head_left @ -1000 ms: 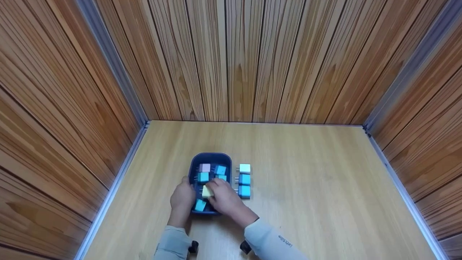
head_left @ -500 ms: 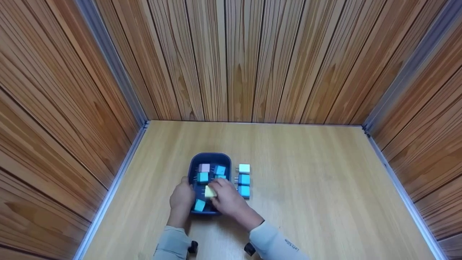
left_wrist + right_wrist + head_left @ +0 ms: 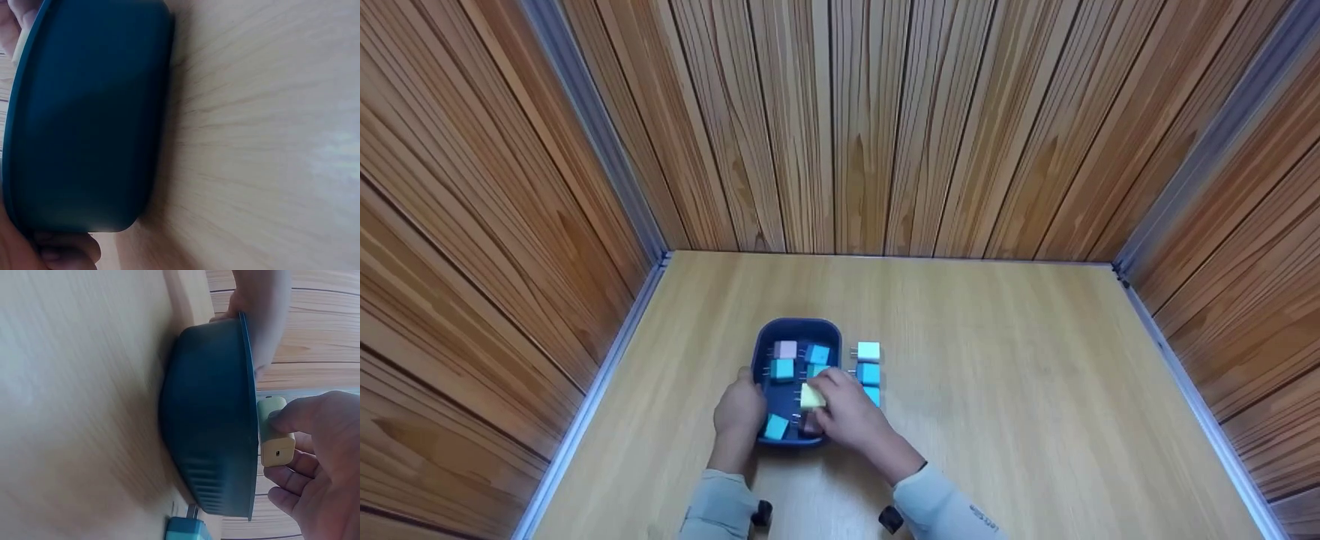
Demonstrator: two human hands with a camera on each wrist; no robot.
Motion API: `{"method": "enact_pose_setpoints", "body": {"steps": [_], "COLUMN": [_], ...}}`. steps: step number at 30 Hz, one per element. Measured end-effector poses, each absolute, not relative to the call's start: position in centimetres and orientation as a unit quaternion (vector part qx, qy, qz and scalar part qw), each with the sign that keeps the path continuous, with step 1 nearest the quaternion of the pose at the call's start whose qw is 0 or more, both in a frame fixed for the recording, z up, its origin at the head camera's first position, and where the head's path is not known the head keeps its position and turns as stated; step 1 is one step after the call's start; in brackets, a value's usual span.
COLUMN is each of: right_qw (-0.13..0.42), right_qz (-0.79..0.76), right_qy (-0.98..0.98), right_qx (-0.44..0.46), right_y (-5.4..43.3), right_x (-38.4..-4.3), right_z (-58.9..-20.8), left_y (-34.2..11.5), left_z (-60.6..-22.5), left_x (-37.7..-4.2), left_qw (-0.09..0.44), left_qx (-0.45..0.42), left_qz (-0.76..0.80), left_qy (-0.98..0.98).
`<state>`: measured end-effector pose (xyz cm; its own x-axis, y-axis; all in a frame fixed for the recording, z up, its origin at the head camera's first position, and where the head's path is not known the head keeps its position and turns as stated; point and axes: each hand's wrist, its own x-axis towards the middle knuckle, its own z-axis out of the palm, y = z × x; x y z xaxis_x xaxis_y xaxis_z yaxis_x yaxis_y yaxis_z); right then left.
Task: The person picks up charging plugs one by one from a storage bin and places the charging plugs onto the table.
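Note:
My right hand (image 3: 851, 412) pinches a pale yellow charger plug (image 3: 811, 396) between thumb and fingers, over the near right part of a dark blue bin (image 3: 799, 322). In the right wrist view, the port end of this yellow plug (image 3: 277, 453) shows just beyond the bin's rim. My left hand (image 3: 739, 409) grips the bin's left side; in the left wrist view its fingers (image 3: 73, 247) curl at the rim. Inside lie a pink plug (image 3: 785, 349), a blue plug (image 3: 817, 354), a teal plug (image 3: 782, 369) and several others, one dark and partly hidden under my right hand.
Right of the bin, a column of charger plugs stands on the wooden table (image 3: 997, 390): a pale mint plug (image 3: 868, 352), a blue plug (image 3: 868, 373) and another blue plug (image 3: 872, 395) partly covered by my right hand. Wood-panelled walls (image 3: 855, 135) enclose the table.
My right hand has moved to the right with the yellow plug, toward the bin's right rim. A dark plug below it has come into view. The left hand has stayed on the bin.

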<state>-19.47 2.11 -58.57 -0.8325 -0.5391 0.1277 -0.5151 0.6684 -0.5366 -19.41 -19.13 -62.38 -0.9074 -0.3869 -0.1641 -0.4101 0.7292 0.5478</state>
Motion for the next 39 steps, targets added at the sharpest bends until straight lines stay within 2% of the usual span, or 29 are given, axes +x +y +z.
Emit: {"method": "enact_pose_setpoints", "body": {"steps": [21,28,39], "right_qw": [0.034,-0.006,0.008], "right_qz": [-0.301,-0.305,-0.321], "right_qy": [0.918,0.912,0.915], "right_qx": [-0.257,-0.275,-0.245], "right_y": [5.6,6.7,8.2], "right_x": [-18.6,-18.4,-18.0], "right_z": [-58.6,-58.9,-59.0], "left_y": [-19.1,-19.2,-19.1], "left_z": [-62.5,-62.6,-62.5], "left_x": [-19.4,-19.4,-19.5], "left_qw": [0.025,0.019,0.029], "left_qx": [-0.218,-0.215,-0.219], "left_qz": [0.299,0.304,0.302], "left_qy": [0.929,0.928,0.927]}}
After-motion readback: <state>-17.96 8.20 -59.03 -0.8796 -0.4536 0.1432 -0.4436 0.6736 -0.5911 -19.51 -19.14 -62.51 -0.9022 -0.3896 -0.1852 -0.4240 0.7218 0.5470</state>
